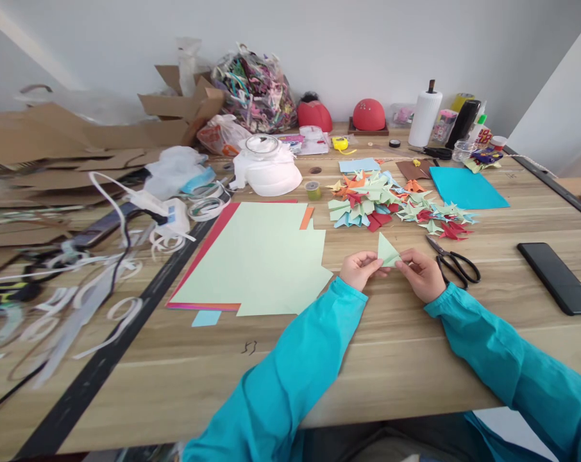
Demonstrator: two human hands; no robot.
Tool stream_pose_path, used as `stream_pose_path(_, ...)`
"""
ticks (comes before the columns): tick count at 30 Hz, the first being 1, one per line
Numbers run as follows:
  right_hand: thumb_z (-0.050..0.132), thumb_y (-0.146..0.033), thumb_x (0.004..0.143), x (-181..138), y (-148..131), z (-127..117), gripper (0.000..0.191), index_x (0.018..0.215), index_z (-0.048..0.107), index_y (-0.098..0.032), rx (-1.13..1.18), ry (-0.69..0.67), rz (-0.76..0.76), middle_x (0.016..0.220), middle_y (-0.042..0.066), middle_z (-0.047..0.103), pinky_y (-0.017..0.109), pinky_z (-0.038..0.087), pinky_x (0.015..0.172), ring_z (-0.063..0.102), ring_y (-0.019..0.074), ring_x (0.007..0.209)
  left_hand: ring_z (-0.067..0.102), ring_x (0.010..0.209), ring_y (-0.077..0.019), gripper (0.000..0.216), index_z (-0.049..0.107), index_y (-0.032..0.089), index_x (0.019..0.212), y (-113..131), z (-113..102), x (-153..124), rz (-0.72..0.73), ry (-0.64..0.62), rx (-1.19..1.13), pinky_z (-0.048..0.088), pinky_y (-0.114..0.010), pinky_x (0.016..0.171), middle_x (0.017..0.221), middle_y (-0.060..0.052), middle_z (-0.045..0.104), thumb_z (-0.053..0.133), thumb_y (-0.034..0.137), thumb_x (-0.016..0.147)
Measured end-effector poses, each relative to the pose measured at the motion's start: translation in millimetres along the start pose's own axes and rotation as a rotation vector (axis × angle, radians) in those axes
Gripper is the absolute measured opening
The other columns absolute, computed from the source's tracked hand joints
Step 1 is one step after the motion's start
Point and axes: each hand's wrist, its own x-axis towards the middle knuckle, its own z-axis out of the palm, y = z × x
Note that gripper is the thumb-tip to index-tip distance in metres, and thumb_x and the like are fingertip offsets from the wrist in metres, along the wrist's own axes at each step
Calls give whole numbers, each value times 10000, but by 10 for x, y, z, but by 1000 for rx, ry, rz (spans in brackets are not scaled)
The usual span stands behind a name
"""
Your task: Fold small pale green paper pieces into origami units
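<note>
A small pale green folded paper piece [387,251] stands as a pointed triangle just above the wooden table [391,359]. My left hand [360,269] pinches its left lower edge. My right hand [421,274] pinches its right lower corner. Both hands are closed on the paper, with teal sleeves behind them. Black-handled scissors [454,262] lie right beside my right hand. To the left of my left hand lies a stack of large pale green sheets [256,260] over red and orange sheets.
A pile of folded paper shapes [391,205] in several colours lies behind my hands. A blue sheet [466,187] and a black phone [557,277] lie to the right. White strips, cables and cardboard [79,135] cover the left side. A paper roll [424,119] and clutter line the wall.
</note>
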Motion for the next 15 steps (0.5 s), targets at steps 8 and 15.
stream_pose_path(8, 588, -442, 719, 12, 85, 3, 269, 780, 526, -187, 117, 12, 135, 767, 22, 524, 254, 388, 480, 446, 105, 553, 632, 561, -151, 319, 445, 158, 681, 14, 30, -28, 99, -39, 127, 511, -267, 557, 564, 13, 610, 710, 305, 583)
stream_pose_path(15, 594, -454, 714, 18, 56, -1, 294, 776, 517, -177, 181, 21, 167, 767, 29, 547, 238, 415, 492, 492, 118, 616, 624, 563, -152, 370, 566, 109, 722, -74, 16, 1, 63, -18, 111, 510, -271, 566, 589, -32, 644, 768, 317, 491)
